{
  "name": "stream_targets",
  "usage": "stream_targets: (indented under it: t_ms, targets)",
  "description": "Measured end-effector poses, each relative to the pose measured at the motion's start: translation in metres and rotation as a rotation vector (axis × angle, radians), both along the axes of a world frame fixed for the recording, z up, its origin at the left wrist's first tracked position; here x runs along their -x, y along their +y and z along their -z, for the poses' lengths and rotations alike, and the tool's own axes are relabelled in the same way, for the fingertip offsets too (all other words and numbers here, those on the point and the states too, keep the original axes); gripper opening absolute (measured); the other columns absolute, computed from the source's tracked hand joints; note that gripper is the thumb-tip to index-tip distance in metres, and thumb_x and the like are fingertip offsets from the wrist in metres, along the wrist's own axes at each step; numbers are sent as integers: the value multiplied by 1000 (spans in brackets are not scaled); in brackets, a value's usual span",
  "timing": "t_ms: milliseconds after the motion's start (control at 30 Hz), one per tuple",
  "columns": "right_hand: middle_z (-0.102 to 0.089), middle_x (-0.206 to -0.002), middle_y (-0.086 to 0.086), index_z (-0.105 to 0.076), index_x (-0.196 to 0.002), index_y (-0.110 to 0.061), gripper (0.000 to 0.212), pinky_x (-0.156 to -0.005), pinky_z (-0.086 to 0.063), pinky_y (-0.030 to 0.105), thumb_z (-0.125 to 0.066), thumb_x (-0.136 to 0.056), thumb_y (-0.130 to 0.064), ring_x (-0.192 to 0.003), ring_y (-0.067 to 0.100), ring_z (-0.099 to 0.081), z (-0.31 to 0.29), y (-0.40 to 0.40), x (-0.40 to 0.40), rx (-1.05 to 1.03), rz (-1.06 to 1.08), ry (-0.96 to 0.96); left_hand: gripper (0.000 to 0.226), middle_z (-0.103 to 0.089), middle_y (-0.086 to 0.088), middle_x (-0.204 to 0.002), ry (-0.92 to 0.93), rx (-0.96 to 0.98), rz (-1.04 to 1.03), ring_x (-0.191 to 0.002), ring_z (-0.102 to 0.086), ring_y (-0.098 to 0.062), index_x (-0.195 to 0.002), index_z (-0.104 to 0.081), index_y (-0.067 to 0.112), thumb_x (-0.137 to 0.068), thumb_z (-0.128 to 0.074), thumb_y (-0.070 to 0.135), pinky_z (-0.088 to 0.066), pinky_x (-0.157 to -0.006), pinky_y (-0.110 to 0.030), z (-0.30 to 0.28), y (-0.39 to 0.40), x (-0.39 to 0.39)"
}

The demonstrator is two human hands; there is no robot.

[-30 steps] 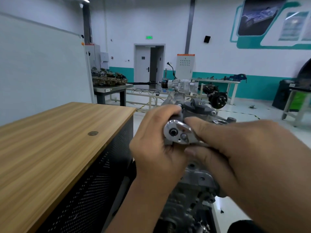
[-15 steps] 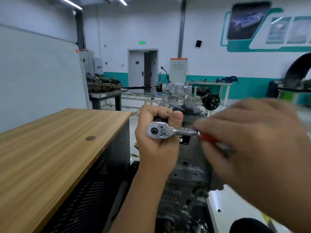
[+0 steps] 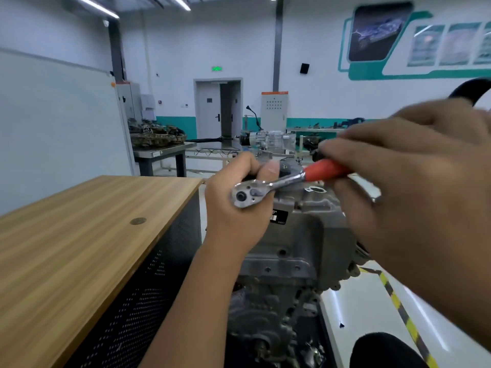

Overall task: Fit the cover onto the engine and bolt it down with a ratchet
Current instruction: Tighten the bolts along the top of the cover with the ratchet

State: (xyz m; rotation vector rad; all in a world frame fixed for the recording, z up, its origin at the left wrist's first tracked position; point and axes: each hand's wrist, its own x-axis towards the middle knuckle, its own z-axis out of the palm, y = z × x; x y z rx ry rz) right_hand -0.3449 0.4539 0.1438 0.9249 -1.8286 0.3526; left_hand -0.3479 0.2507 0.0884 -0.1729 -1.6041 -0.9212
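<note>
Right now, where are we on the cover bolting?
Done: the cover looks seated on the engine. In hand: the left hand grips under the ratchet head, and the right hand holds its red handle, working one bolt. Left: the bolts cannot be counted here, so the remainder is unclear.

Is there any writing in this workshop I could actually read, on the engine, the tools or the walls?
Nothing reads clearly.
Black label on the engine: white print, too small and partly hidden by the left hand.
Green sign above the door: glowing, blurred.
Wall posters: blurred.
Ratchet, held by the right hand: no marking visible.
</note>
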Motion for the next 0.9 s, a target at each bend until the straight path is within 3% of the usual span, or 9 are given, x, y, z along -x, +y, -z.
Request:
stream_targets:
  t_ms: [100,200,267,367,467,567,667,733,900]
  targets:
    - [-74,-81,0,-78,-93,-20,18,-96,-44,57,-64,-93,-33,-80,30,-67,17,-2,-5,22,40,-34,34,-57,3,-62,-23,-38,-23,-55,-54,-11,-69,-52,14,-96,-61,32,-49,-49,-33,-8,0,3]
    - [-63,-57,-5,-68,-65,-21,23,-74,-53,46,-70,-82,-37,-52,23,-60,58,-17,-17,-8,-76,-207,37,-58,-7,-61,87,-73,-70,-55,-56,-21,-70,-53,8,-97,-61,32,-48,-51,-42,-2,10,12]
    - [-59,-51,-6,-61,-55,-21,28,-63,-55,41,-73,-71,-41,-45,22,-56,71,-24,-15,-75,-125,-297,38,-53,2,-59,94,-71,-120,-55,-53,-17,-67,-49,16,-98,-59,35,-44,-50,-35,5,17,17]
    - [-69,-72,-13,-75,-77,-28,4,-73,-55,51,-72,-76,-30,-67,21,-63,56,-15,0,-10,-183,-278,38,-42,11,-58,77,-115,-54,-55,-42,-5,-65,-43,23,-98,-60,31,-36,-52,-19,7,12,16]
    - [-71,-111,-12,-77,-110,-29,29,-86,-48,65,-66,-83,-26,-101,34,-63,24,2,14,174,-165,-126,36,-44,11,-61,7,8,-43,-56,-43,-7,-68,-45,21,-96,-60,36,-38,-49,-29,12,12,10]
    - [-75,-88,-4,-79,-90,-23,16,-87,-48,59,-67,-80,-26,-82,30,-67,32,-9,7,158,-101,-113,37,-50,6,-61,-4,-62,-47,-55,-49,-12,-69,-49,19,-95,-60,43,-43,-49,-32,8,18,14]
    - [-64,-59,-9,-72,-73,-26,13,-61,-58,40,-75,-70,-39,-49,18,-61,76,-33,-13,74,-223,-273,36,-60,-1,-64,95,-94,-92,-58,-59,-17,-73,-53,15,-95,-62,42,-50,-53,-33,-2,18,18]
    - [-66,-61,-11,-73,-77,-28,16,-46,-56,34,-76,-67,-39,-47,17,-62,87,-35,-10,58,-302,-317,35,-59,-7,-63,134,-118,-101,-58,-58,-20,-73,-53,8,-96,-64,33,-50,-54,-32,2,16,21]
    - [-75,-92,-6,-80,-95,-20,21,-67,-56,49,-72,-80,-8,-75,26,-66,31,-4,27,245,-266,-97,30,-50,6,-64,2,-66,-12,-60,-47,-8,-71,-48,21,-93,-66,31,-43,-55,-27,14,13,18]
